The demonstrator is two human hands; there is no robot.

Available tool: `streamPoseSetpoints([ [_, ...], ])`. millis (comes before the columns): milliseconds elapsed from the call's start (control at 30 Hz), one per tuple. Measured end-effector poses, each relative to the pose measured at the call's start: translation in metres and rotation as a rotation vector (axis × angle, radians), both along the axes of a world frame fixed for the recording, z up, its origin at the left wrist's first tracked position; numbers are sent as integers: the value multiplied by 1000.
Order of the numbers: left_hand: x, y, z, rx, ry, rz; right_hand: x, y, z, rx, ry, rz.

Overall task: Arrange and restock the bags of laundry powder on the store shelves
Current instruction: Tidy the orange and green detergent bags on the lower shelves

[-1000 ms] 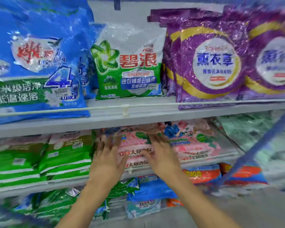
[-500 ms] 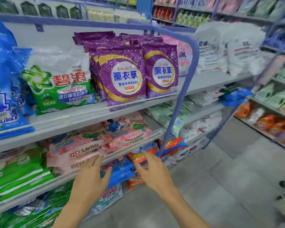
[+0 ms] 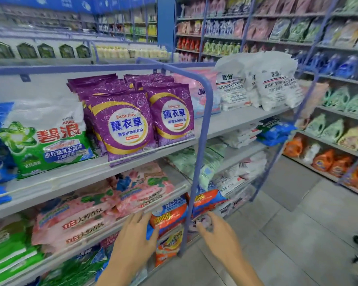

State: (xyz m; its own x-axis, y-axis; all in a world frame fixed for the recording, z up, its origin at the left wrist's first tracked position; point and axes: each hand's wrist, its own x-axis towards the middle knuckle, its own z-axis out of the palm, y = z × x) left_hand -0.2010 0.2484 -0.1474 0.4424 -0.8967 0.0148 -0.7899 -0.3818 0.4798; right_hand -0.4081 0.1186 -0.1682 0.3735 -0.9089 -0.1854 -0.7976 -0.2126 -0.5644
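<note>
Both hands are low in the view, held out toward the shelving with fingers spread wide and nothing in them. The left hand (image 3: 135, 238) has its fingers straight. Its fingertips overlap the lower right corner of the pink bags (image 3: 81, 221), and its thumb lies across the left edge of an orange bag (image 3: 170, 215) one level down. Whether it touches either bag cannot be told. The right hand (image 3: 217, 232) is on the other side of the blue post (image 3: 201, 153), just right of the orange bag. Its fingers are loosely extended toward blurred bags low on the rack.

The pink bags lie flat in overlapping stacks on the second shelf (image 3: 177, 174), above and left of the left hand. Well above both hands, on the upper shelf (image 3: 74, 178), purple bags (image 3: 122, 124) stand upright in rows, with a green bag (image 3: 46, 139) leaning just left of them. White bags (image 3: 234, 89) are heaped farther right, past the post. Grey floor (image 3: 287, 234) tiles lie under the right forearm.
</note>
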Motion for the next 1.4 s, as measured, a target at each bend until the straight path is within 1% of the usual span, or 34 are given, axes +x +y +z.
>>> streamPoseSetpoints([
  [167,-33,-33,5,-30,-32,37,-29,-34,9,-49,-28,54],
  [367,-90,-77,-7,-13,-25,48,-79,-77,7,-25,-63,70],
  [533,-138,-121,-10,6,-29,40,-121,-109,6,53,-105,74],
  [633,-155,-148,-12,10,-24,33,-134,-135,7,63,-121,86],
  [833,-156,-207,-27,43,-21,58,-131,-195,2,54,-132,108],
  [1000,-144,-262,-32,19,-14,73,-116,-248,4,68,-121,107],
  [1167,-151,-317,-38,14,-10,82,-110,-296,3,68,-94,158],
  [1400,-154,-394,-67,168,29,113,-109,-363,-17,160,-82,191],
])
